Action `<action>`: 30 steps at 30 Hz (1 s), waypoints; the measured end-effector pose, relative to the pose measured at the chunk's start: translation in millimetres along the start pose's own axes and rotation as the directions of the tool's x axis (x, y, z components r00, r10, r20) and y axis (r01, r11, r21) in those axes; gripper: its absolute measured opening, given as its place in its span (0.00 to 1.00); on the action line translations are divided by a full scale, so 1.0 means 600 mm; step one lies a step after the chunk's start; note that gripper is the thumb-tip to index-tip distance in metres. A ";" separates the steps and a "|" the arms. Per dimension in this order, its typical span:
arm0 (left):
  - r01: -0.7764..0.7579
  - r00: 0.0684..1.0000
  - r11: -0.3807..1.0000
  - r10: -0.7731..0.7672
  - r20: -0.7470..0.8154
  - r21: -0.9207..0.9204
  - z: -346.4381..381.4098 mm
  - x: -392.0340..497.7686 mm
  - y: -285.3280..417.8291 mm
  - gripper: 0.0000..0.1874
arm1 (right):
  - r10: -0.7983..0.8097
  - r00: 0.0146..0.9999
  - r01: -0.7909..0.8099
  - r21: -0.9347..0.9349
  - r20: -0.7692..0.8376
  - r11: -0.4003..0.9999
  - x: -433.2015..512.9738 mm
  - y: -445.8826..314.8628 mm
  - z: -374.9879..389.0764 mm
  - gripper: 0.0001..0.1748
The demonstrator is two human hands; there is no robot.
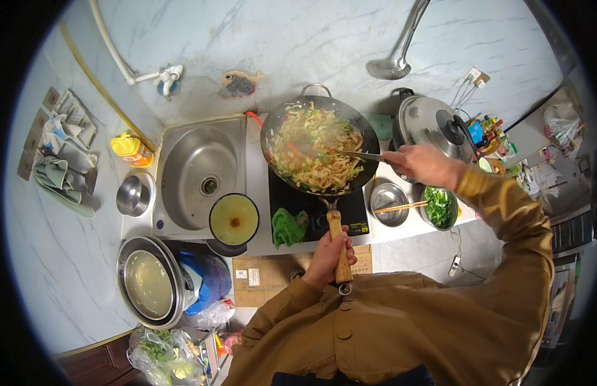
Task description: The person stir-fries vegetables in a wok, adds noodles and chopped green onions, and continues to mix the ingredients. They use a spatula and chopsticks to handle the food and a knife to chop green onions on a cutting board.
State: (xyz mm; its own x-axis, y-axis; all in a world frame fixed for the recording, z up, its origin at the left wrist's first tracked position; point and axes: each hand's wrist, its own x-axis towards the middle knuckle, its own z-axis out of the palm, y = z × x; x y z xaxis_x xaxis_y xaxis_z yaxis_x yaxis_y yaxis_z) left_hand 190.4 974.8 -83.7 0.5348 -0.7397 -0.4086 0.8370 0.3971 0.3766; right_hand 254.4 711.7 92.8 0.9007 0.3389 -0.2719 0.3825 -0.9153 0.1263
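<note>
Over the black induction cooktop (288, 198) stands a wok (371, 159) full of noodles with shredded vegetables (317, 149). My left hand (327, 258) is wrapped around the wok's wooden handle (334, 227). My right hand (419, 163), above the counter to the wok's right, grips a metal utensil (360, 154). The utensil's far end is buried in the food, so its shape is hidden. Faint steam blurs the middle of the food. A green cloth (287, 227) lies on the cooktop's front left, close to the wok.
Left of the wok are a steel sink (182, 169) and a yellowish bowl (234, 219) at its front corner. To the right stand a lidded pot (426, 118), a steel bowl (389, 195) with chopsticks (399, 207) across it, and a bowl of chopped greens (439, 207). A ladle (395, 67) hangs on the wall.
</note>
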 end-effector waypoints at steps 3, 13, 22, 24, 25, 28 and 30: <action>-0.001 1.000 1.000 0.001 -0.004 0.003 -0.001 0.002 -0.002 0.19 | 0.085 0.994 -0.079 -0.098 0.061 0.992 -0.015 0.037 -0.025 0.14; 0.003 1.000 1.000 -0.003 -0.015 -0.022 0.002 0.001 -0.001 0.18 | -0.020 1.000 0.025 -0.274 0.021 0.961 0.004 0.009 -0.034 0.20; 0.021 1.000 0.999 -0.021 -0.009 -0.036 -0.002 0.001 -0.003 0.18 | -0.066 0.996 0.088 -0.416 0.067 0.905 -0.001 -0.024 -0.097 0.21; -0.001 1.000 1.000 0.001 -0.005 0.008 -0.004 0.001 -0.004 0.18 | 0.047 0.999 -0.037 -0.381 0.017 0.924 0.023 -0.028 -0.055 0.21; 0.001 1.000 1.000 -0.001 0.008 -0.016 -0.005 0.000 -0.004 0.18 | 0.121 0.992 -0.121 -0.318 -0.021 0.940 0.027 -0.025 -0.038 0.21; -0.001 1.000 1.000 0.002 0.017 -0.029 -0.006 0.001 -0.002 0.19 | 0.183 0.978 -0.204 -0.264 -0.102 0.943 0.006 -0.001 -0.018 0.19; 0.003 1.000 1.000 -0.003 0.007 -0.001 -0.006 0.001 0.001 0.19 | 0.238 0.966 -0.257 -0.257 -0.105 0.932 -0.012 0.019 -0.024 0.19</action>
State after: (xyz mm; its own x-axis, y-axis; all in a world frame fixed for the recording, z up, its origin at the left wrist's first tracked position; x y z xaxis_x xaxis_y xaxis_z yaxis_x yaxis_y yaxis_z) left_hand 191.4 976.8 -86.7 0.5311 -0.7449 -0.4038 0.8388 0.3949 0.3749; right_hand 255.3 702.0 109.7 0.9823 0.1324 -0.1325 0.1775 -0.8839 0.4327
